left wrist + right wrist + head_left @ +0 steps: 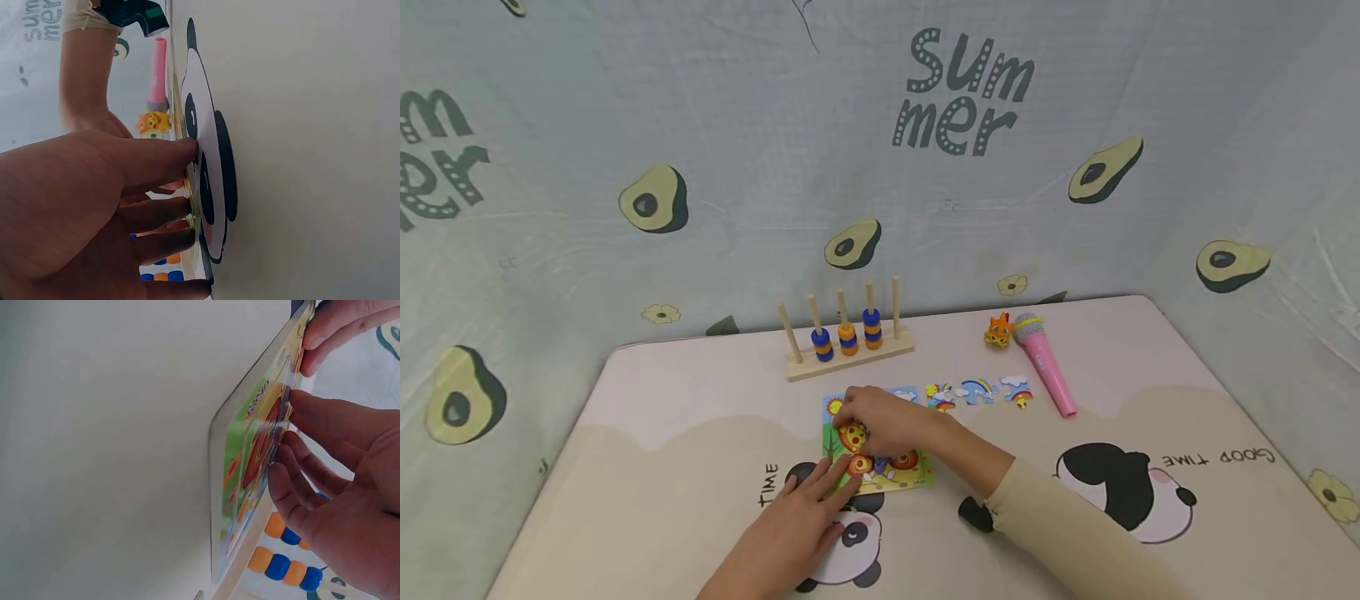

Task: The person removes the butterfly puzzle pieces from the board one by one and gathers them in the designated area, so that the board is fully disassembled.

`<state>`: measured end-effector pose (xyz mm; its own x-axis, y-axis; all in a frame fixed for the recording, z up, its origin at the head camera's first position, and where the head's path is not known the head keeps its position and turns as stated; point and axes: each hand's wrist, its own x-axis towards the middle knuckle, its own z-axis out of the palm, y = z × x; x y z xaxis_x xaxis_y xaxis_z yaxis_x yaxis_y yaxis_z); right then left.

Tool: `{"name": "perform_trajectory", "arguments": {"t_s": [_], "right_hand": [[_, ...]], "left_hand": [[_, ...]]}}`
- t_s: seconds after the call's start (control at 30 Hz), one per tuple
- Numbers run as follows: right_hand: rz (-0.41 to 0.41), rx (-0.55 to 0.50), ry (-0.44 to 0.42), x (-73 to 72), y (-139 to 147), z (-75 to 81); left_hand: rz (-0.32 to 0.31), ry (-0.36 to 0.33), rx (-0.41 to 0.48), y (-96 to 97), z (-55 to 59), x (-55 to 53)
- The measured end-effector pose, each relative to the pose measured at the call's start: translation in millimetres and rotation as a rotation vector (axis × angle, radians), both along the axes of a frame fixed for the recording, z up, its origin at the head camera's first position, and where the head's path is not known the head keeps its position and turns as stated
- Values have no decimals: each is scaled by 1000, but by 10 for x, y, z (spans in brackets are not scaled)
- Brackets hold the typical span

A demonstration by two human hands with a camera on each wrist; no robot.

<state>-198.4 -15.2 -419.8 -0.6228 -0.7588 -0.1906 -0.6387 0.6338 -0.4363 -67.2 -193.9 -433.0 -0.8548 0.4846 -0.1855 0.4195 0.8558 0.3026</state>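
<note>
A colorful jigsaw puzzle board (917, 481) lies on the table, with a sun, clouds and round orange and red shapes in its picture. My right hand (887, 421) bends over the board's upper left part, its fingertips touching the surface. From the right wrist view, thumb and fingers of that hand (356, 462) stand apart on the board (234, 462); whether a piece lies under them is hidden. My left hand (801, 517) rests with spread fingers on the board's lower left corner. Three loose puzzle pieces (977, 391) lie in a row right of the board.
Behind the board stands a wooden peg rack (850, 360) with blue and orange beads on three pegs. A pink toy microphone (1049, 367) and a small orange-yellow toy figure (998, 331) lie at the back right. A printed curtain (760, 167) hangs behind the table.
</note>
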Motion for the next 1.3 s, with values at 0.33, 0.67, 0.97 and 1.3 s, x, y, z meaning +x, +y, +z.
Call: {"name": "perform_trajectory", "arguments": {"t_s": [0.33, 0.67, 0.97, 1.3], "right_hand": [[-20, 23, -3, -3, -53, -17], [-50, -6, -14, 1, -52, -6], [-48, -59, -2, 1, -44, 22], [-59, -76, -3, -21, -72, 19]], "left_hand": [[-5, 7, 42, -18, -55, 6], [-6, -41, 75, -63, -29, -2], [-4, -50, 95, -75, -2, 4], [1, -70, 103, -94, 18, -2]]}}
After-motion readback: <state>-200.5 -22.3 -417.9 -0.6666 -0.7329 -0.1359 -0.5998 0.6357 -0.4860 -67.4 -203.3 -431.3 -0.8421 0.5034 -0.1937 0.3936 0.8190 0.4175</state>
